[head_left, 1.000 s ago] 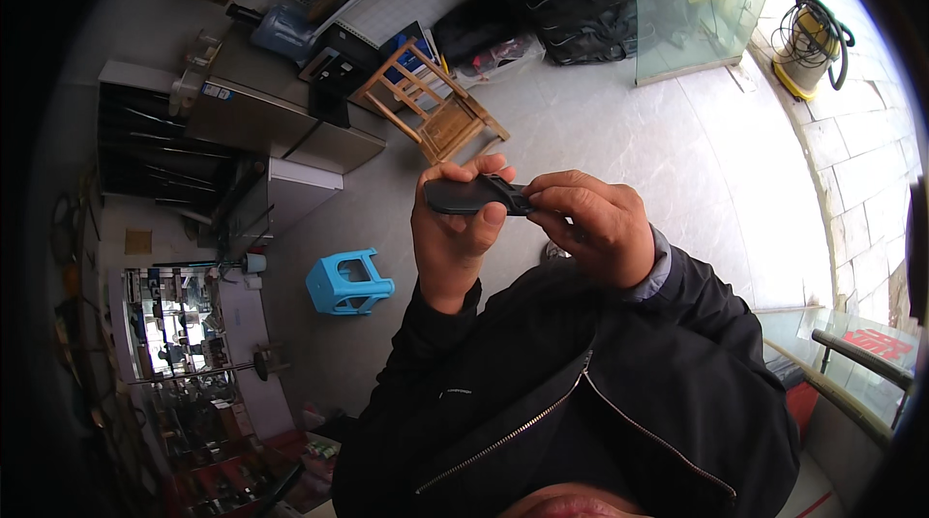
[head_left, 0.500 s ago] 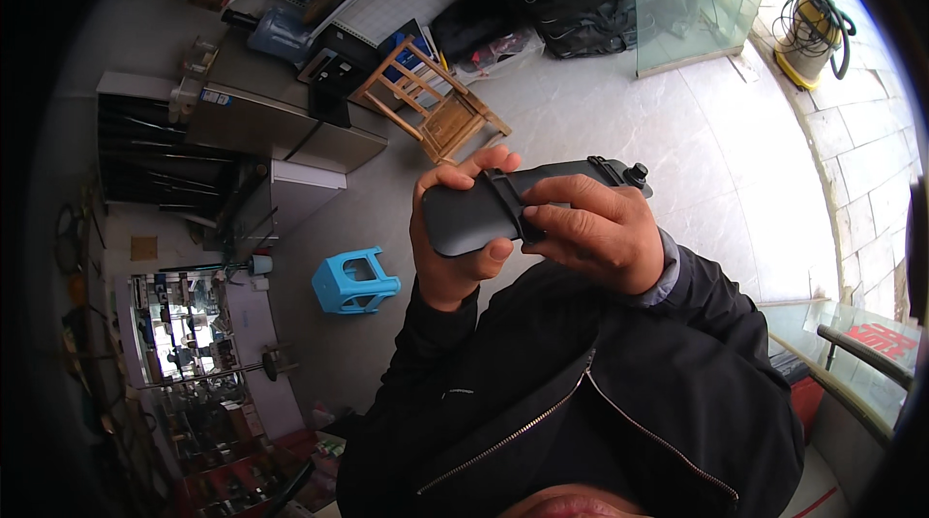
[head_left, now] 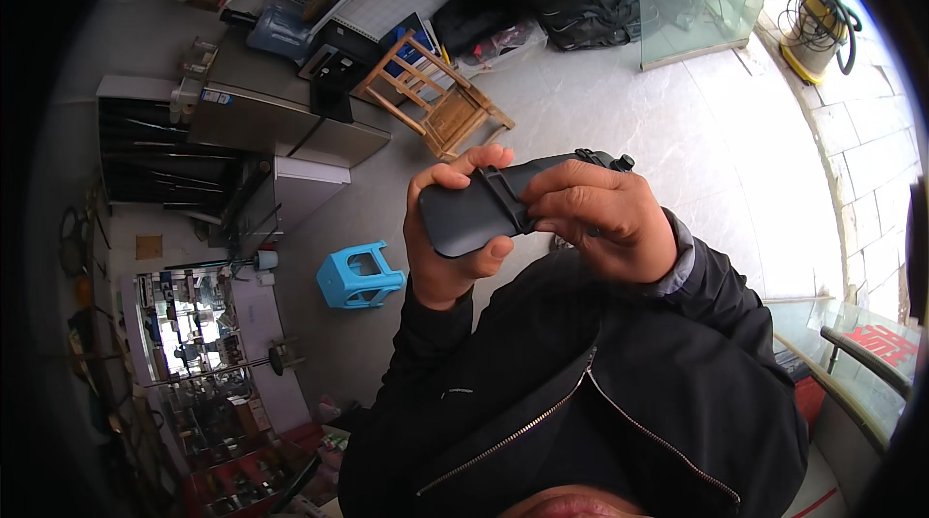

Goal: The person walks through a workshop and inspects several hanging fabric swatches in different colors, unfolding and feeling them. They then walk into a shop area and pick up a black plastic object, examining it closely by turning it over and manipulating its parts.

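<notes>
A long black mirror dash cam (head_left: 464, 218) is held up in front of my chest, slanting from lower left to upper right. A dark strap (head_left: 505, 197) crosses its back. My left hand (head_left: 443, 265) wraps the left end, thumb on the near edge and fingers over the far edge. With bent, closed fingers, my right hand (head_left: 619, 218) grips at the strap, covering much of the body's right half. Past its knuckles shows a small round knob-like part (head_left: 624, 163) at the right end.
Beyond the hands stands a wooden chair (head_left: 455, 118) beside a cabinet (head_left: 261, 117). A blue plastic stool (head_left: 341, 278) is on the floor to the left. Glass doors (head_left: 682, 10) and a yellow vacuum cleaner (head_left: 811, 32) are at the far right; a glass counter (head_left: 861, 344) is near right.
My right hand has shifted slightly right and up, its fingers more bunched at the strap. The dash cam's right end has tipped slightly away. My left hand keeps its hold.
</notes>
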`<state>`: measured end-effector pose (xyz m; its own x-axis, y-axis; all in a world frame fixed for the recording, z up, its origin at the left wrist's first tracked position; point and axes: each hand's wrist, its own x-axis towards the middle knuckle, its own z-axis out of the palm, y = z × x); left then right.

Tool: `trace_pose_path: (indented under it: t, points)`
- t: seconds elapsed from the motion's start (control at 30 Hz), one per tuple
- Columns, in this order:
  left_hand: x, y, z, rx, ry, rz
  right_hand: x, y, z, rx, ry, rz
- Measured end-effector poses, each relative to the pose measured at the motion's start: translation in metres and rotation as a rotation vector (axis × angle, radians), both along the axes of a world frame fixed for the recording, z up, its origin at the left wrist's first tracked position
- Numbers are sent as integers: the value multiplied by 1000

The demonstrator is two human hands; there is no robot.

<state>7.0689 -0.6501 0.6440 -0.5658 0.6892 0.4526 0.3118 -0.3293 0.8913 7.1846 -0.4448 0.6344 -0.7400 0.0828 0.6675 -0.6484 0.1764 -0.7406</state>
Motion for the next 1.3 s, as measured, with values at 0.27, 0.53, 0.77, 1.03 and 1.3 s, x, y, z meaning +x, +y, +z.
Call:
trace_pose_path:
  t: [0.27,0.53,0.77,1.03,1.3]
  points:
    - [5,8,2,-116,-79,134,-13,11,-8,-87,-118,45]
    - [5,18,3,-136,-223,211,-18,17,-15,-76,-79,16]
    - [-7,33,-6,-6,3,180,-12,13,-18,322,235,-405]
    - [-25,39,-15,74,139,24,-15,22,-23,498,431,-497]
    - [-55,24,-7,224,-35,-221,2,60,-42,422,311,-751]
